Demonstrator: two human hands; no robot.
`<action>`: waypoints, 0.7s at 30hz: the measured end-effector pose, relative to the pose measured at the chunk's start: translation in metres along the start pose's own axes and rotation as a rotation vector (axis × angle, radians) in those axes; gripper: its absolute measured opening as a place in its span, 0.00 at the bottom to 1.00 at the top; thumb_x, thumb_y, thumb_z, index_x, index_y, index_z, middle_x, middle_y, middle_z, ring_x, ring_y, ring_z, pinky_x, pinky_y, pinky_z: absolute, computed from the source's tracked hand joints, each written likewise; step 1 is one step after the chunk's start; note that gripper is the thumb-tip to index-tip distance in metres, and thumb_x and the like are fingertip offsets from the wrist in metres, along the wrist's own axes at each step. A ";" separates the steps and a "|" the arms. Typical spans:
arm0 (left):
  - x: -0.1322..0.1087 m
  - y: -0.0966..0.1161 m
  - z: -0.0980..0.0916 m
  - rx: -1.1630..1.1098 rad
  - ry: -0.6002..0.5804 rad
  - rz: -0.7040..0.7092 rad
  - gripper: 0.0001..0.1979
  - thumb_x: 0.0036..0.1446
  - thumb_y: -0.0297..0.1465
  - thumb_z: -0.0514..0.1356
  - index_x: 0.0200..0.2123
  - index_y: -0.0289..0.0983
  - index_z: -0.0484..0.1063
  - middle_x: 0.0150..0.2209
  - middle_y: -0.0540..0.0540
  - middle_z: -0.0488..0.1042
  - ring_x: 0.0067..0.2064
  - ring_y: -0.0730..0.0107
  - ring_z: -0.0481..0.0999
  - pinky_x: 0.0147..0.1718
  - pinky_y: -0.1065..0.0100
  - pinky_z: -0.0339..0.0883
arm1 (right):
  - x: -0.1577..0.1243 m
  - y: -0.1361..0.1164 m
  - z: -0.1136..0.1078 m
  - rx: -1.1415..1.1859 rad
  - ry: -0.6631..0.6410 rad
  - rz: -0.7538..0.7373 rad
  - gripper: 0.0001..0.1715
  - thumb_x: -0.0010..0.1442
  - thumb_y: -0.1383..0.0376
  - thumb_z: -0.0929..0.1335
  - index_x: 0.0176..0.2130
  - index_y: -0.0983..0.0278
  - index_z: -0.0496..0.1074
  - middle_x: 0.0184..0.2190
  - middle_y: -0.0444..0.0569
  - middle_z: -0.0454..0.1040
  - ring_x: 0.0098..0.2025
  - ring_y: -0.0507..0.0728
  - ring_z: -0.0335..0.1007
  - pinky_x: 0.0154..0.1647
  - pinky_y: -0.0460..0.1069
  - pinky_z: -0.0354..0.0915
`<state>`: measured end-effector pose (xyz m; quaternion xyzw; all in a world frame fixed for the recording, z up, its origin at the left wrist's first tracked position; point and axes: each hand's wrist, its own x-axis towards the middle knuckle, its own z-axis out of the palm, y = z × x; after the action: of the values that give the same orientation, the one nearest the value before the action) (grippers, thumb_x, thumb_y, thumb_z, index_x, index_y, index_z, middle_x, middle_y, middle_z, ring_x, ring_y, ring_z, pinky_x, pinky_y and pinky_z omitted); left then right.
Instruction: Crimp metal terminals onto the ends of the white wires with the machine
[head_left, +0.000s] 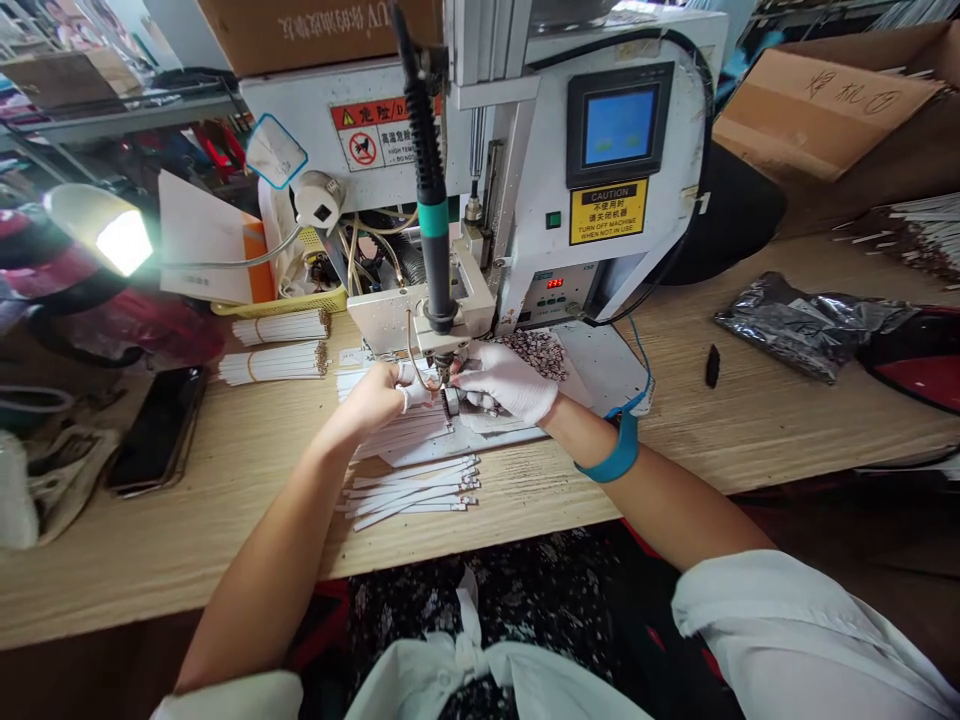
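Under the soldering iron (435,230) of a bench machine, my two hands meet at its tip. My left hand (388,392), with white covers on its fingers, pinches at the left of the tip; the small thing between its fingers cannot be made out. From the right my right hand (514,380), in a white glove, closes its fingertips at the same spot, and what they grip is hidden. White flat strips (409,425) lie beneath my left hand. Beside my right hand is a pile of tiny metallic parts (541,352). More white strips (412,490) lie nearer the table's front edge.
Banded bundles of white strips (274,362) and a phone (156,428) lie at left, near a lit lamp (120,235). The machine's screen (619,127) stands behind. To the right are a silver bag (795,318), a small black piece (712,366) and a cardboard box (825,105).
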<state>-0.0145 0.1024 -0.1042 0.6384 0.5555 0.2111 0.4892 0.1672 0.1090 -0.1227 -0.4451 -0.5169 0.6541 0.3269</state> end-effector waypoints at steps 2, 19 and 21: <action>0.000 0.001 0.000 0.003 -0.005 -0.006 0.13 0.37 0.39 0.62 0.20 0.34 0.72 0.22 0.51 0.70 0.27 0.72 0.64 0.27 0.71 0.56 | 0.000 0.001 0.000 -0.006 0.000 -0.007 0.08 0.49 0.72 0.68 0.29 0.64 0.63 0.16 0.36 0.61 0.13 0.44 0.55 0.09 0.39 0.49; -0.001 -0.003 0.001 -0.026 0.034 0.060 0.13 0.37 0.38 0.64 0.19 0.33 0.69 0.20 0.52 0.67 0.24 0.75 0.62 0.23 0.73 0.56 | -0.005 -0.006 -0.018 -0.169 0.002 -0.146 0.07 0.51 0.71 0.68 0.32 0.65 0.65 0.21 0.40 0.67 0.17 0.45 0.62 0.12 0.39 0.58; -0.001 -0.003 0.000 -0.012 0.037 0.080 0.14 0.39 0.39 0.64 0.20 0.33 0.70 0.19 0.52 0.67 0.23 0.76 0.61 0.22 0.73 0.56 | -0.008 -0.009 -0.026 -0.200 -0.072 -0.082 0.05 0.52 0.70 0.67 0.33 0.66 0.66 0.23 0.43 0.70 0.18 0.47 0.65 0.13 0.40 0.61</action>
<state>-0.0168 0.1010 -0.1063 0.6532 0.5370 0.2458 0.4738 0.1939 0.1142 -0.1134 -0.4299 -0.6088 0.6010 0.2888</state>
